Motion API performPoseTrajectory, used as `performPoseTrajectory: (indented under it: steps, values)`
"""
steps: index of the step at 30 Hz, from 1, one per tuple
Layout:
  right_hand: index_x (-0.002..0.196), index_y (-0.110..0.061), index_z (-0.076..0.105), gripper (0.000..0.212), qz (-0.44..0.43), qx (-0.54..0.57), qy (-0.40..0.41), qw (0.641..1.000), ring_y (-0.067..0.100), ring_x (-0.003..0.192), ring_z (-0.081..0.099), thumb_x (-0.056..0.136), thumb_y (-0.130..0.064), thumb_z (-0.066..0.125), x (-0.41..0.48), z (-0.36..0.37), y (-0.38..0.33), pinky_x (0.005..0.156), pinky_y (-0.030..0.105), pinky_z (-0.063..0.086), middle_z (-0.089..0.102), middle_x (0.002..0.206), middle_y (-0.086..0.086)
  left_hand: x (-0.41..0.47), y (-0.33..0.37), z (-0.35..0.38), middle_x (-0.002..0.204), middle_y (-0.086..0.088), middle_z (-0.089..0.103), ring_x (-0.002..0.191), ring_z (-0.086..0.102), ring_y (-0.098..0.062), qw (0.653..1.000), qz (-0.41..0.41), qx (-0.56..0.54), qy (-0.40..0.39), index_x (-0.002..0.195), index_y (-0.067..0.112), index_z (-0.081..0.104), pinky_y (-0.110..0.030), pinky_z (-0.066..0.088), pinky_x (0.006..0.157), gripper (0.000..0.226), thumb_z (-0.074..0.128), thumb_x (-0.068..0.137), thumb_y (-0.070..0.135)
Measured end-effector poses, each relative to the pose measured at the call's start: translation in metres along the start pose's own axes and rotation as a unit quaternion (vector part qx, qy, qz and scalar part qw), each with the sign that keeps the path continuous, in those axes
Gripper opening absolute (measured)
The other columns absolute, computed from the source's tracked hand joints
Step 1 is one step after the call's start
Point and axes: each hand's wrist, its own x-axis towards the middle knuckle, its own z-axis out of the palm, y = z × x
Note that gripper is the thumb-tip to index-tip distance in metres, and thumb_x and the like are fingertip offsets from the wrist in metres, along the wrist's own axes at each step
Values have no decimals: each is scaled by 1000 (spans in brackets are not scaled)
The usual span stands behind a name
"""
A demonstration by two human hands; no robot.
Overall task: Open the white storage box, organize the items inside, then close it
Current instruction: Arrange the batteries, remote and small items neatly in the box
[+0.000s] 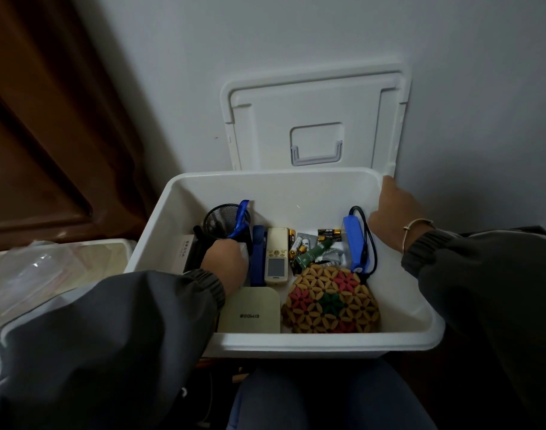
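The white storage box (299, 344) stands open in front of me, its lid (315, 119) leaning upright against the wall behind it. My left hand (225, 263) is down inside at the left, fingers curled around what looks like a small white box (243, 248), next to a black mesh cup (222, 220) with blue scissors (242, 217). My right hand (392, 214) holds the box's right rim near the far corner. Inside lie a white remote (277, 256), loose batteries (298, 245), a green tube (313, 252), a blue device with a black cord (354, 243), a beaded mat (330, 301) and a cream flat case (250, 311).
A brown wooden door (41, 135) fills the left side. A second pale bin with clear plastic bags (48, 271) sits left of the box. The grey wall (327, 32) is close behind. My knee (312, 398) is just below the box's front edge.
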Motion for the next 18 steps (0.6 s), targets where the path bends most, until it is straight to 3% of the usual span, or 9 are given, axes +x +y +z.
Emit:
performPoseTrajectory:
  steps: [6,8,12,15,18]
  values:
    - [138,2,25,60,1,-2,-3,1000,35,99,58,85,-1,53,-1,-2,-1,79,34,45,56,112,23,-5,8,0,125,-16,56,114,57,-26,1000,11,14,-5,126,-3,49,-29,46,92,31,44,99,12]
    - [139,2,24,61,-1,-1,-5,1000,35,101,58,86,-2,53,-2,-2,-1,82,36,46,55,114,23,-11,10,0,128,-15,52,116,55,-24,996,20,77,-31,130,-1,46,-29,45,95,34,43,100,14]
    - [139,2,23,62,-1,-2,-7,1000,34,100,57,86,-2,53,-2,-3,-2,81,35,46,55,113,23,-5,7,3,116,-10,61,108,60,-23,997,0,67,-34,120,3,54,-31,49,93,28,46,99,20]
    - [141,2,20,65,1,-4,-9,1000,34,100,58,86,-2,53,-2,-3,-2,82,36,47,56,113,23,-9,6,-1,128,-13,54,116,56,-23,997,1,31,-73,136,6,44,-29,46,95,42,50,98,23]
    - [142,1,18,67,0,-1,-10,1000,33,99,58,86,-2,53,-2,-2,-1,82,35,47,56,112,22,-5,6,-3,111,-11,61,100,62,-19,994,-39,-18,-96,133,1,49,-22,50,82,38,44,100,21]
